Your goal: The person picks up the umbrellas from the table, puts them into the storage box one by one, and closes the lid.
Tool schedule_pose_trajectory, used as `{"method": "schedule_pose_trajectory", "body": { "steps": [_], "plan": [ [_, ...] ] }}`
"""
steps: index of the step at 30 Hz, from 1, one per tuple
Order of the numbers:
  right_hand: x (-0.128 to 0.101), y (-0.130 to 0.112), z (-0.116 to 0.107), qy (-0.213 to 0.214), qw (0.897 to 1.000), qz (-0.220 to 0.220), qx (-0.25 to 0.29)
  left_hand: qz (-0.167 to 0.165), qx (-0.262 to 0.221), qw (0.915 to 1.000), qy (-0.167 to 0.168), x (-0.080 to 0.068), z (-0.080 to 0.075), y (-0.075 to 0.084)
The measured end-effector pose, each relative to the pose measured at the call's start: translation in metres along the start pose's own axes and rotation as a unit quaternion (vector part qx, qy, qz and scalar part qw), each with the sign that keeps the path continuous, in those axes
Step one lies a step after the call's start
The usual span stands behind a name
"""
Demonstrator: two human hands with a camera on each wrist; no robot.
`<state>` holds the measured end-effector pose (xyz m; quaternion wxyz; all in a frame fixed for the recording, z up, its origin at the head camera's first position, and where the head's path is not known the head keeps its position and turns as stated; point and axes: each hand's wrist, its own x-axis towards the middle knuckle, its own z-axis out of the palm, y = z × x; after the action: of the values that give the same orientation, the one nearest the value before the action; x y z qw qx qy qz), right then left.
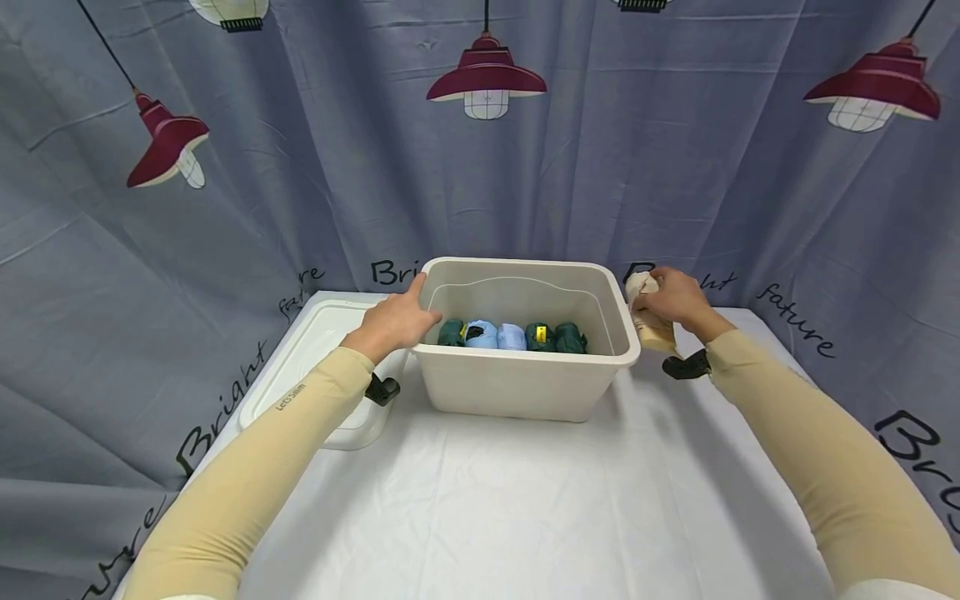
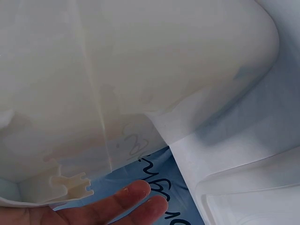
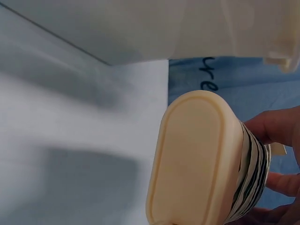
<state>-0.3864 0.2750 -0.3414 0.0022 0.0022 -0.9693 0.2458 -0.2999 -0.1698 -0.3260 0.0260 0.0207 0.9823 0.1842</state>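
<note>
honestly just keep the left hand (image 1: 395,322) resting flat on the bin's (image 1: 525,371) left rim to steady it while the right hand (image 1: 675,302) grips the cream bottle (image 1: 651,325) just right of the bin, then lift it clear over the rim so it doesn't knock the wall.

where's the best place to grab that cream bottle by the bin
Around its middle, coming from the right. The cream bottle stands right of the bin, bin wall close on its left; its flattened oval body suits fingers wrapping it, as the right hand does.
</note>
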Motion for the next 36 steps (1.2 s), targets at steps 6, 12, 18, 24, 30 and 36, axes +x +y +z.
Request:
{"method": "schedule_pose_trajectory", "body": {
  "steps": [6, 12, 18, 24, 30, 36],
  "plan": [
    [-0.006, -0.014, -0.014, -0.002, 1.0, -0.006, 0.007, 0.0, 0.0, 1.0, 0.002, 0.001, 0.001, 0.001],
    [-0.012, -0.025, -0.026, -0.007, 1.0, -0.023, 0.018, 0.0, -0.001, 1.0, 0.0, 0.0, 0.0, 0.001],
    [-0.017, -0.04, -0.035, -0.004, 0.999, -0.038, 0.011, 0.004, -0.001, 1.0, 0.002, -0.001, -0.001, 0.001],
    [-0.023, -0.057, -0.042, -0.01, 0.999, -0.044, -0.012, 0.004, 0.0, 1.0, -0.001, -0.002, 0.0, 0.0],
    [-0.03, -0.076, -0.046, -0.025, 0.998, -0.053, -0.005, 0.003, 0.004, 1.0, -0.003, -0.001, 0.0, 0.0],
    [-0.037, -0.095, -0.046, -0.039, 0.997, -0.062, -0.003, 0.002, 0.001, 1.0, 0.001, -0.001, 0.0, 0.001]
  ]
}}
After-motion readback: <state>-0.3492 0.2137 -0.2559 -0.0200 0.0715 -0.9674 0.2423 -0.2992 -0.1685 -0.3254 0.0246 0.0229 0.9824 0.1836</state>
